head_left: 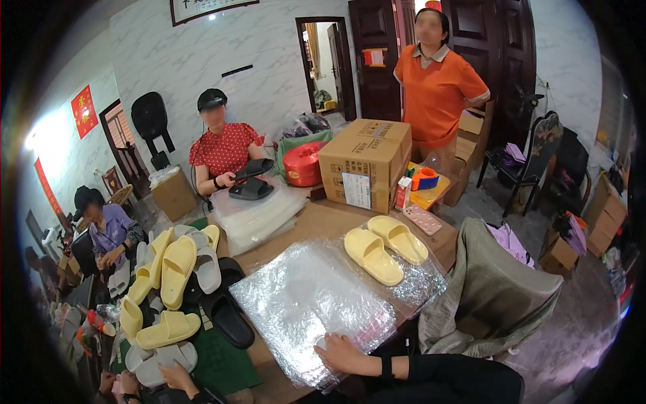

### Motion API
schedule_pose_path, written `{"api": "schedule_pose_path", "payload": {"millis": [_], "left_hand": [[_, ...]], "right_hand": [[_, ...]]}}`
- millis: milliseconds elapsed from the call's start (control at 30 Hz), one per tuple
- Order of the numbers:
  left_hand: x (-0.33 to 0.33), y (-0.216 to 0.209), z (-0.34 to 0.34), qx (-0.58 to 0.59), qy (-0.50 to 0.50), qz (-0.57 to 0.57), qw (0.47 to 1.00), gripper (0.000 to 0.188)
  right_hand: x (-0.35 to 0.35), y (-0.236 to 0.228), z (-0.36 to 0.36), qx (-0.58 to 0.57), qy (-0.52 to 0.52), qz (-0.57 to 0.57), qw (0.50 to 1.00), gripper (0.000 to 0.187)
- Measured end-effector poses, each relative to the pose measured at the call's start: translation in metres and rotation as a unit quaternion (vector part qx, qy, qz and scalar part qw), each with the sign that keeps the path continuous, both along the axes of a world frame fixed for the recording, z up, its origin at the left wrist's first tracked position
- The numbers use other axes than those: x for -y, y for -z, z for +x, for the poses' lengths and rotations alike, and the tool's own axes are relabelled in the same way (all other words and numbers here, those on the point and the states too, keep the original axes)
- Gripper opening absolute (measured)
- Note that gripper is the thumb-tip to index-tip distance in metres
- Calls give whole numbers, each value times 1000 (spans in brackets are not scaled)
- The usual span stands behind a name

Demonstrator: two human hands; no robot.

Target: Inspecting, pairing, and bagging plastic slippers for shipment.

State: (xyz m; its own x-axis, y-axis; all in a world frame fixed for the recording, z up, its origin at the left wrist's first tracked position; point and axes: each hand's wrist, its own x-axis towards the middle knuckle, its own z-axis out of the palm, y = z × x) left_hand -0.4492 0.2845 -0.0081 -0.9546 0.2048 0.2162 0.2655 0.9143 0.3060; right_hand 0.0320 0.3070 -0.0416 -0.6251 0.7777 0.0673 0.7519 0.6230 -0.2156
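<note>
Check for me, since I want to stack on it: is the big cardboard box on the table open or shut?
Shut. The cardboard box shows its top flaps lying flat and closed; nothing sticks out of it.

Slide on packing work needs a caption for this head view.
One hand rests on a stack of clear plastic bags beside a pair of yellow slippers on a crowded table.

Pale yellow slippers are lying on clear, silvery-glinting plastic bags; brown carton, red twine spool, black slippers are showing behind.
</note>
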Motion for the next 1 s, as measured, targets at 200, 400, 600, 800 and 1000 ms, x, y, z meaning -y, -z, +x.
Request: {"api": "schedule_pose_path", "payload": {"millis": [200, 400, 600, 800, 1000], "left_hand": [[21, 23, -56, 181, 246, 227, 925, 52], [19, -5, -14, 174, 306, 399, 847, 42], [12, -53, 28, 213, 292, 513, 779, 41], [4, -96, 82, 220, 293, 593, 717, 40], [4, -155, 191, 243, 400, 646, 603, 23]], "right_hand": [[0, 20, 5, -14, 0, 100, 995, 49], [-1, 19, 5, -5, 7, 71, 997, 49], [-2, 22, 4, -20, 7, 70, 997, 49], [2, 17, 1, -21, 6, 19, 1000, 44], [6, 28, 4, -7, 16, 100, 995, 48]]}}
